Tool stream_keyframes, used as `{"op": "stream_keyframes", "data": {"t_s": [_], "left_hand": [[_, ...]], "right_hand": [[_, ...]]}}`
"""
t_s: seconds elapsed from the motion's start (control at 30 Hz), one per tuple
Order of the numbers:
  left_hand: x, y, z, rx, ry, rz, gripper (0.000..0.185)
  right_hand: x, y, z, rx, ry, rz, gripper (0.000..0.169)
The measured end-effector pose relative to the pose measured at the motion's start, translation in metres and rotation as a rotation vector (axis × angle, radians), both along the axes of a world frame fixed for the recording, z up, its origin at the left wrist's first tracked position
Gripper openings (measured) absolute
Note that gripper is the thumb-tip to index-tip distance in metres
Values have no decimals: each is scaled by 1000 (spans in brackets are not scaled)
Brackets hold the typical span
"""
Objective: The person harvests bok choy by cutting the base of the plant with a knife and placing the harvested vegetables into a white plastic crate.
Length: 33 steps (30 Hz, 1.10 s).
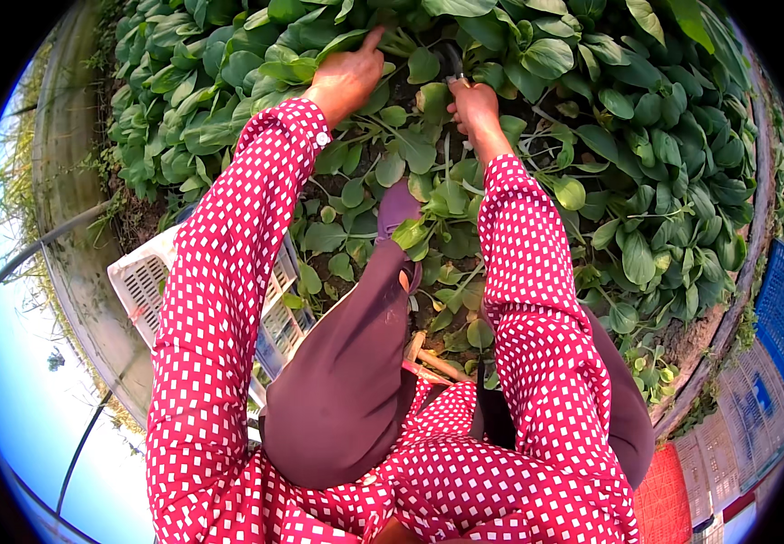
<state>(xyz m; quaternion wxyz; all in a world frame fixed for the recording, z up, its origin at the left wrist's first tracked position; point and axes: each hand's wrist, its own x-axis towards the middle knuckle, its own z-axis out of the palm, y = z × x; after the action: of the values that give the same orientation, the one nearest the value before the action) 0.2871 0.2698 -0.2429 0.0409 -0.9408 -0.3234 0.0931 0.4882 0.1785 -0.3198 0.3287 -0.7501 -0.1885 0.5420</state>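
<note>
Leafy green plants with broad leaves and pale stalks, like bok choy [548, 58], grow densely in front of me. My left hand [349, 73] reaches in among them at the upper middle, one finger stretched out against the leaves; whether it grips a stalk is hidden. To its right, my right hand [475, 109] is closed around the handle of a curved metal blade, apparently a sickle [455, 60], whose far part is lost in shade between the plants. Loose and low leaves [415, 149] lie or grow on the soil between and below both hands.
A white plastic crate [140, 272] stands at my left, beside my bent leg. A purple shoe [397, 207] is among the leaves. Blue [783, 319], pale [745, 401] and red [664, 493] crates line the lower right, beyond the bed's edge. Plastic sheeting [69, 170] runs along the left.
</note>
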Motion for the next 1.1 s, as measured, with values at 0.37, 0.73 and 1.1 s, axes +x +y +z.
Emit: {"op": "stream_keyframes", "data": {"t_s": [0.37, 0.73, 1.1], "left_hand": [[-16, 1, -4, -81, -48, 107, 29], [-15, 9, -3, -129, -128, 206, 34], [-5, -99, 104, -597, -783, 240, 56]], "right_hand": [[-13, 18, 8, -66, 302, 23, 28], [-9, 0, -35, 150, -28, 319, 40], [-21, -49, 112, 726, 685, -533, 34]]}}
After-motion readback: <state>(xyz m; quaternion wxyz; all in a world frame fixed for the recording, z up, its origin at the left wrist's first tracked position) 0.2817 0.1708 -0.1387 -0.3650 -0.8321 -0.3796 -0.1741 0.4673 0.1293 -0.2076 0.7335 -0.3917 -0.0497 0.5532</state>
